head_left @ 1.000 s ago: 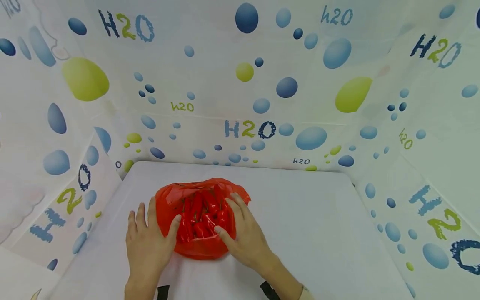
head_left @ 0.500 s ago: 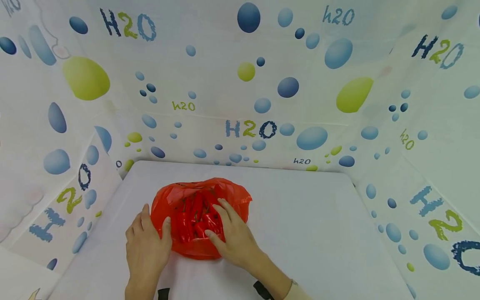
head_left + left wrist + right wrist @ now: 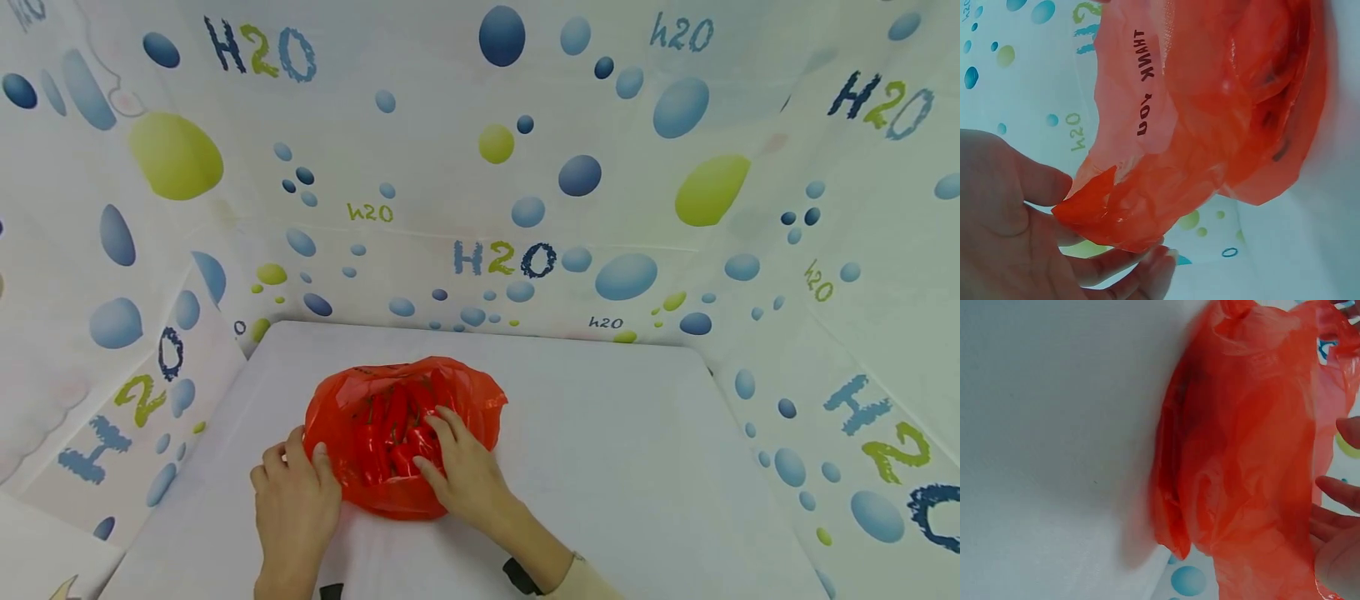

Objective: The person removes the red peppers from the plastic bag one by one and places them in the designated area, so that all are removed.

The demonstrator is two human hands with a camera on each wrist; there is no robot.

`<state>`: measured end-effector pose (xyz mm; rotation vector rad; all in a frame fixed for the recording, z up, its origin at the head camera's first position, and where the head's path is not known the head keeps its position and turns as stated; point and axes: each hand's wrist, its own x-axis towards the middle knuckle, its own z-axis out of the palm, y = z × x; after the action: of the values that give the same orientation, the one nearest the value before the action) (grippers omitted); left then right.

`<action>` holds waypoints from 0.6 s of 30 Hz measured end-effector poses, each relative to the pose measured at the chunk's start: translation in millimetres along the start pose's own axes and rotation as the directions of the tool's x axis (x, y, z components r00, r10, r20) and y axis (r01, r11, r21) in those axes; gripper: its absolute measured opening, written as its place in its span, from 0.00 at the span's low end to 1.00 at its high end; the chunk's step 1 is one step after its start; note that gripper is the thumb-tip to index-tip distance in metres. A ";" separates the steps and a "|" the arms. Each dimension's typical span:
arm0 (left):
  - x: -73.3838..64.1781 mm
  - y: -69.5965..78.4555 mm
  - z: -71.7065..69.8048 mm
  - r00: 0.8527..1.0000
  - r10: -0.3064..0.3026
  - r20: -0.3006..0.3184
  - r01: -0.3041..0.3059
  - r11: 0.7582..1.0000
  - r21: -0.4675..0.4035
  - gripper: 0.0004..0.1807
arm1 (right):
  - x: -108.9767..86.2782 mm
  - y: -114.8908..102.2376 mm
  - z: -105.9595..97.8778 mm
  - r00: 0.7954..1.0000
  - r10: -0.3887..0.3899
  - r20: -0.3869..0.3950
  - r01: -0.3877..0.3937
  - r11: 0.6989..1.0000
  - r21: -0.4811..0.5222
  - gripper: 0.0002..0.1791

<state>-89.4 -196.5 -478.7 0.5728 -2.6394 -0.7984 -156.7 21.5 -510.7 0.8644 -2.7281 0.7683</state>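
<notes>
A red plastic bag (image 3: 330, 417) lies on the white tabletop, its mouth spread and facing up. Inside it, several glossy red peppers (image 3: 396, 417) with green stems show through the opening. My left hand (image 3: 296, 500) is at the bag's left side, fingers bent at its edge. In the left wrist view a corner of the bag (image 3: 1104, 212) runs between thumb and fingers, with printed lettering beyond. My right hand (image 3: 468, 479) reaches over the bag's right rim, its spread fingertips at the peppers. The right wrist view shows its thumb and fingers apart beside the bag (image 3: 1247, 444).
The white tabletop (image 3: 615, 442) extends to the right of the bag. Behind and on both sides stand walls of white sheeting (image 3: 435, 150) printed with blue and green drops and "H2O" lettering. Dark straps (image 3: 521, 575) show near the wrists.
My left hand has drawn slightly down and its fingers have bent at the bag's edge. My right hand has shifted left, further over the peppers. The bag's left side has spread a little outward.
</notes>
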 end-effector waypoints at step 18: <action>-5.7 0.2 5.7 0.994 -0.083 0.077 0.081 0.996 0.027 0.24 | -0.6 5.8 8.6 0.990 0.142 -0.024 -0.143 0.986 -0.083 0.34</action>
<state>-86.8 -191.2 -484.2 0.6739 -2.7151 -0.8305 -159.6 21.3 -520.7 0.6476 -2.8074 0.6763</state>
